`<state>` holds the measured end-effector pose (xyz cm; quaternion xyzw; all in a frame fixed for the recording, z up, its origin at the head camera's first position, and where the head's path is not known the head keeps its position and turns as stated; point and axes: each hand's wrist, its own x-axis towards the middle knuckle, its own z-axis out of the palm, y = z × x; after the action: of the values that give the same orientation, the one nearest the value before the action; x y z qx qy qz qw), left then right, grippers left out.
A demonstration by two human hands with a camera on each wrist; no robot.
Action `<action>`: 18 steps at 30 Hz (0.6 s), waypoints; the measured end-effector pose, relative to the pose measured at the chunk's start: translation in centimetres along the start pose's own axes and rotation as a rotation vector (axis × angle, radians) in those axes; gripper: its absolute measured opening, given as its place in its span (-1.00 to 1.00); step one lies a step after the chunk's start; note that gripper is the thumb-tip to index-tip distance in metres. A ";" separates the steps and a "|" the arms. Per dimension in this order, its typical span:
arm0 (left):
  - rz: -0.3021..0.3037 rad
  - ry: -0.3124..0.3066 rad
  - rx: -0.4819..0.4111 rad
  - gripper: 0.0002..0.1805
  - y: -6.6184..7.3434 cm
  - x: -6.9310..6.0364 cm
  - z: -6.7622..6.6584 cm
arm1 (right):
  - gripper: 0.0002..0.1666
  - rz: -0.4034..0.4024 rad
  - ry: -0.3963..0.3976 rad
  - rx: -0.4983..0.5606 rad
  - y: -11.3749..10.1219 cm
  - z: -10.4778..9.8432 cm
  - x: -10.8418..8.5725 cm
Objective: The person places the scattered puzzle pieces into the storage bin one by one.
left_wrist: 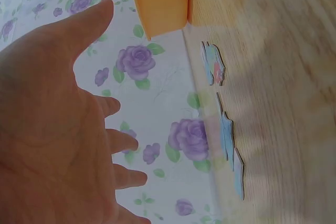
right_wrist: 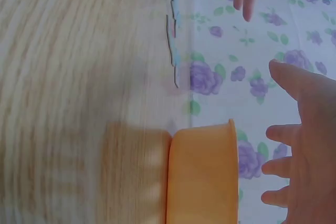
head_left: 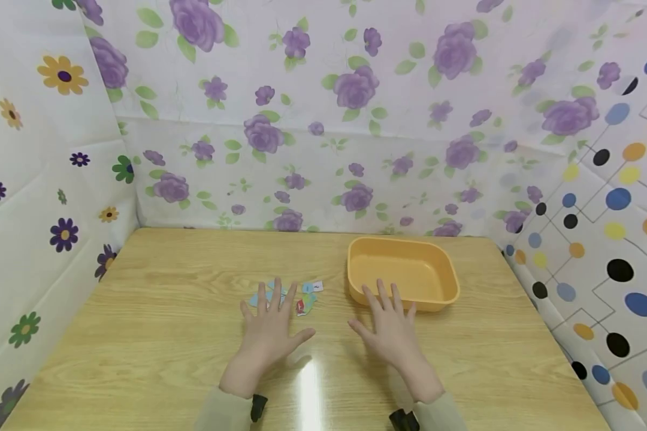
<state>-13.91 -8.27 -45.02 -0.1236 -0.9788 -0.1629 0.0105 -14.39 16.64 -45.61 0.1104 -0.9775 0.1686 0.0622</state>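
Note:
Both hands hover over the wooden table with fingers spread and nothing in them. My left hand point(head_left: 268, 332) is nearest to several flat, printed cardboard pieces point(head_left: 307, 302), partly hidden behind its fingers in the head view. They are mostly light blue, with some green and red, and look like puzzle pieces. In the left wrist view the pieces point(left_wrist: 227, 135) lie flat in two loose groups. Close to the front edge of an orange plastic basin point(head_left: 404, 269) is my right hand point(head_left: 393, 335); its fingertips overlap the rim in the head view. The basin's inside shows no contents.
The wooden table point(head_left: 167, 311) reaches back to a wall covering with purple roses point(head_left: 356, 90). Flowered cloth point(head_left: 27, 179) hangs along the left side, and dotted cloth point(head_left: 620, 239) along the right. Dark bands point(head_left: 259, 408) sit at both wrists.

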 end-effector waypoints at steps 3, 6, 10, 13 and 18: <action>0.005 0.006 0.010 0.03 0.0 -0.1 0.0 | -0.08 0.017 0.003 0.006 0.1 -0.3 0.1; 0.004 0.011 0.013 0.03 0.1 -0.2 -0.1 | -0.08 0.022 0.004 0.030 0.3 -0.7 0.4; -0.003 0.008 -0.007 0.03 0.1 -0.2 -0.1 | -0.08 0.028 0.023 0.061 0.7 -1.2 0.6; -0.008 0.006 -0.015 0.03 0.0 -0.1 0.0 | -0.08 0.036 0.050 0.078 1.2 -1.7 0.9; 0.000 0.019 -0.026 0.03 -0.3 -0.1 0.0 | -0.10 0.037 0.100 0.103 2.4 -2.7 1.5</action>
<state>-13.88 -8.51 -45.15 -0.1224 -0.9765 -0.1765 0.0183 -16.18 19.45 -43.63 0.0868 -0.9651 0.2249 0.1022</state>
